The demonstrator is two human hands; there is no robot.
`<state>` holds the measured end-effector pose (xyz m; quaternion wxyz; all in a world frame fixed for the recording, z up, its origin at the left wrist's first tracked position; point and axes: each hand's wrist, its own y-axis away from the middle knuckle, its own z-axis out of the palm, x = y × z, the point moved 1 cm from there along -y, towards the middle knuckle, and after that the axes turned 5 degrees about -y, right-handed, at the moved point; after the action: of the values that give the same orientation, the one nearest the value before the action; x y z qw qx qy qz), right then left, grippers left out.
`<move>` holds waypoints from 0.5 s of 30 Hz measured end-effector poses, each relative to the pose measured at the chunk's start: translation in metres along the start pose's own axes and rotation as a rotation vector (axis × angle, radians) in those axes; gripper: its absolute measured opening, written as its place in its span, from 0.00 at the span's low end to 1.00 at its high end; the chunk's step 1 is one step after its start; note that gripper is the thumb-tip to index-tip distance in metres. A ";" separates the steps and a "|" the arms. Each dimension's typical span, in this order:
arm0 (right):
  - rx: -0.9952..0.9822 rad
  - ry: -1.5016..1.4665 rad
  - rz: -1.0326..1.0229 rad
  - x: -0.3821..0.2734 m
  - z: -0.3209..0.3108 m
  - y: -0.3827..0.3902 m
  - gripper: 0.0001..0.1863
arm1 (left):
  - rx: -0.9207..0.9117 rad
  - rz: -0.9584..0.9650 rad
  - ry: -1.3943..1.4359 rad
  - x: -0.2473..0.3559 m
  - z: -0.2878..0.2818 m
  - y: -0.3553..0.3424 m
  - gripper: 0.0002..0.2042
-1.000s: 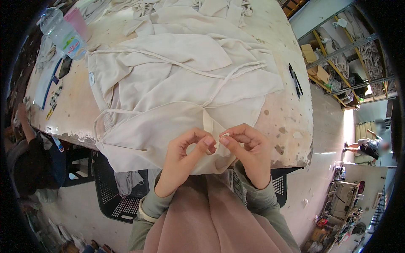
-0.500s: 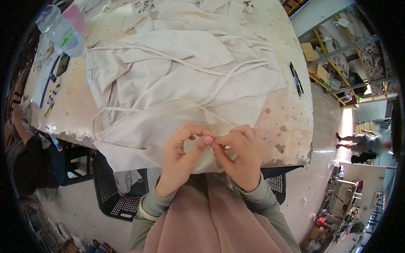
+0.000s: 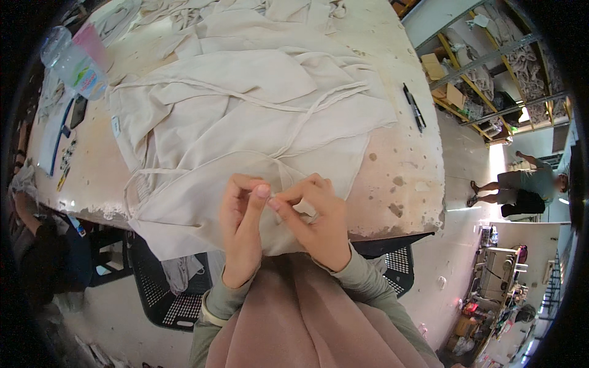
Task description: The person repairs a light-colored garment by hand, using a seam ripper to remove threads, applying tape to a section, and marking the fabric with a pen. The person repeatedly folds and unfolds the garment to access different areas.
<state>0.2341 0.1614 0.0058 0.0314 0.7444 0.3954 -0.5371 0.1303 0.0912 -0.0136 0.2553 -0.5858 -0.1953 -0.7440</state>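
A cream garment [image 3: 202, 129] with long thin straps lies spread over the worktable, and its near edge hangs over the front toward my lap. Above that near part, my left hand [image 3: 244, 208] is closed, thumb pressed to the fingers. My right hand [image 3: 316, 214] is pinched as well, its fingertips meeting the left ones. What sits between the fingertips is too small to make out. A small white label [image 3: 115, 126] shows at the garment's left edge.
The stained worktable [image 3: 399, 184] holds a black pen [image 3: 414, 108] at right. A clear plastic bottle [image 3: 80, 70], pink cup [image 3: 93, 46] and dark phone [image 3: 78, 111] stand or lie at left. Black perforated crates [image 3: 175, 306] sit below the front edge. Another person [image 3: 521, 187] stands far right.
Both hands have shifted a little left, still pinching together at the fingertips. The view has turned slightly. The far person at right has changed pose.
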 end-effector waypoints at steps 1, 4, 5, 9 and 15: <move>0.000 -0.196 0.118 0.000 0.002 0.000 0.04 | 0.017 -0.020 0.053 0.002 0.002 0.000 0.08; -0.016 -0.643 0.452 0.001 0.006 0.003 0.03 | 0.036 -0.073 0.182 0.007 0.004 0.000 0.09; -0.030 -0.703 0.510 0.000 0.005 0.004 0.04 | 0.022 -0.095 0.201 0.008 0.003 0.000 0.09; -0.055 -0.857 0.644 0.003 0.002 0.007 0.04 | -0.028 -0.112 0.156 0.008 -0.009 0.001 0.09; 0.108 -0.275 0.163 0.006 0.007 0.009 0.07 | -0.078 -0.034 -0.026 0.007 -0.016 0.006 0.06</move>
<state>0.2350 0.1559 -0.0054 0.0886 0.6943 0.2962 -0.6499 0.1207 0.0762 -0.0110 0.2171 -0.6018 -0.1792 -0.7474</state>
